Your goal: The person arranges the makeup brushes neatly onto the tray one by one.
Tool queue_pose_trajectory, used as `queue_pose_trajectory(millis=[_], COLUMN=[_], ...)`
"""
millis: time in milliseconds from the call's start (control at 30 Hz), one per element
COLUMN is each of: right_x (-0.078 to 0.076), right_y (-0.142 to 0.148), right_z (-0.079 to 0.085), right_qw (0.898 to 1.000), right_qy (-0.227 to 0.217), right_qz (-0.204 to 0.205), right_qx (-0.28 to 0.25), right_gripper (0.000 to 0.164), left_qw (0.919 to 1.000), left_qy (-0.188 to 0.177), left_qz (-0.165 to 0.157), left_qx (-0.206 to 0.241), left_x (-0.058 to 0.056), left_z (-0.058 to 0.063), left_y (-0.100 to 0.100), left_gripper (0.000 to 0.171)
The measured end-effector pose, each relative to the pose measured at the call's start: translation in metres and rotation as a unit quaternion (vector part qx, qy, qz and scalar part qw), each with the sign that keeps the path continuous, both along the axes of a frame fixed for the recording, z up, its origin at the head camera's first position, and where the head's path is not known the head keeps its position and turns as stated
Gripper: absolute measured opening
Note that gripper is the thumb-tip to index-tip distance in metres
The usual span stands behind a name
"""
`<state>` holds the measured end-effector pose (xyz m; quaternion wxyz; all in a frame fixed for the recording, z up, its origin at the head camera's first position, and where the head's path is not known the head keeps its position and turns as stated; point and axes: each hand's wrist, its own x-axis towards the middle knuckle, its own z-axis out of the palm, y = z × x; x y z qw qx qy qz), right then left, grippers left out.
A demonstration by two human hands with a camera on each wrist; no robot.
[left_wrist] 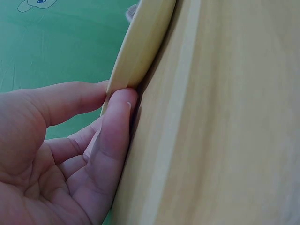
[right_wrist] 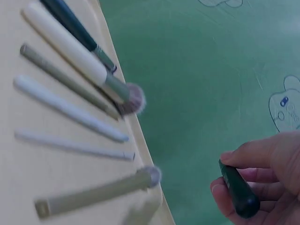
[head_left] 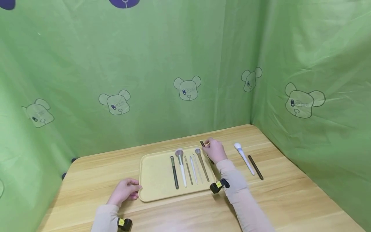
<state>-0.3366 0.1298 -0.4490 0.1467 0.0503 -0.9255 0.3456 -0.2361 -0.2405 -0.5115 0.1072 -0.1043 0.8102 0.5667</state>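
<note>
My left hand (head_left: pixel 125 190) pinches the left rim of a pale yellow tray (head_left: pixel 156 180) between thumb and fingers. In the left wrist view, the fingers (left_wrist: pixel 115 126) grip the tray's edge (left_wrist: pixel 140 51) close over the table. At the tray's right side, my right hand (head_left: pixel 215 150) holds a slim dark makeup brush (right_wrist: pixel 239 190) by its handle, rounded end showing. Its bristles are hidden. On the tray lie several makeup brushes side by side: a black one (head_left: pixel 175 174), a large white-handled one (head_left: pixel 182 166), thin ones, and a brown one (head_left: pixel 203 166) nearest the right hand.
Right of the tray, a white-bristled brush (head_left: pixel 244 159) and a dark brown stick-like piece (head_left: pixel 255 167) lie on the wooden table (head_left: pixel 290 196). Green curtains (head_left: pixel 156 64) with bear prints hang behind and on both sides of the table.
</note>
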Motion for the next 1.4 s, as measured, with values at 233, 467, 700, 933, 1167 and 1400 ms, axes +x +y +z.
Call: queue_pose_trajectory(millis=[233,467,700,933,1167,1400], right_x=[0.002,0.005,0.014,0.017,0.021,0.027], right_y=[-0.024,-0.057,-0.091,-0.115,-0.132,-0.146], right_z=[0.000,0.000,-0.001,-0.007,-0.012,-0.021], right_qw=[1.000,0.998,0.996,0.996,0.993,0.997], right_qy=[-0.010,-0.015,-0.028,-0.021,-0.042,-0.021], right_qz=[0.004,0.018,0.029,0.039,0.047,0.037], right_qx=[-0.028,-0.057,-0.078,-0.083,-0.100,-0.070], right_gripper=[0.021,0.017,0.023,0.016,0.017,0.016], left_qw=[1.0000,1.0000,1.0000,1.0000,1.0000,1.0000], left_qy=[-0.001,0.000,0.000,-0.001,0.000,0.002], left_qz=[0.000,0.003,0.000,0.000,0.001,-0.002], left_qx=[0.001,-0.002,-0.002,-0.001,0.000,0.001], left_x=[-0.001,-0.002,0.001,0.001,0.000,0.001], left_z=[-0.003,-0.002,0.001,0.001,0.001,-0.002], left_y=[0.000,-0.001,0.000,0.001,0.001,0.000], left_gripper=[0.038,0.037,0.038,0.036,0.036,0.040])
